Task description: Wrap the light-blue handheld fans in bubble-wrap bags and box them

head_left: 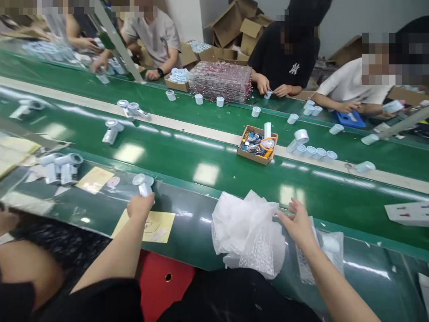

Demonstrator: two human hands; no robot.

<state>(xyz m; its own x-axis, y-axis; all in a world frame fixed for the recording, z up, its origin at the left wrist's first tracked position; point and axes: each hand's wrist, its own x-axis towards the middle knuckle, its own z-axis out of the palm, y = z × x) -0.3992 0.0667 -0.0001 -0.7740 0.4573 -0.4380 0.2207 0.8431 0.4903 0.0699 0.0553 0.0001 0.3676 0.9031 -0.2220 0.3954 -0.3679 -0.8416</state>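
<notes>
My left hand (140, 206) is closed around the handle of a pale blue-white, hair-dryer-shaped device (143, 181), its round head turned up and away from me. It is above the near edge of the bench, just behind a yellow sheet of paper (162, 223) with writing on it. My right hand (297, 223) has its fingers apart and holds nothing. Its thumb reaches the right edge of a crumpled pile of white bubble bags (246, 235); whether it touches them I cannot tell. Under my right forearm lies a clear bubble bag (337, 257) with something pale inside.
Several similar devices (62, 165) lie at the left on the bench. More sit on the green conveyor (174, 161), near a cardboard box of small parts (256, 145). Co-workers (284, 53) work along the far side. A white strip with slots (407, 213) is at right.
</notes>
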